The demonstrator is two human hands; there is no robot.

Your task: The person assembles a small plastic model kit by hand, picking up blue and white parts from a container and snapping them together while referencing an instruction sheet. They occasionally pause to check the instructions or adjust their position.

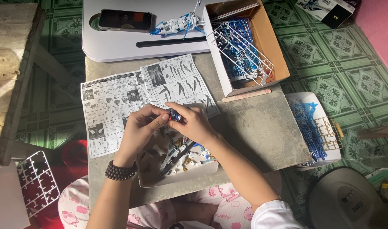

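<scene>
Small blue part (pixel 175 115) pinched between fingertips of left hand (pixel 139 128) and right hand (pixel 195 123), above white tray (pixel 153 180) of loose pieces. Keep both pinches firm; press squarely; work over tray to catch drops.

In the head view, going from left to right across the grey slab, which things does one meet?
Instruction sheet → left hand → small blue part → right hand → pink file stick → blue parts frame.

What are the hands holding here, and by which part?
Both hands, left hand and right hand, pinch a small blue plastic model part between their fingertips, one at each end; the exact grip points are too small to tell.
</scene>
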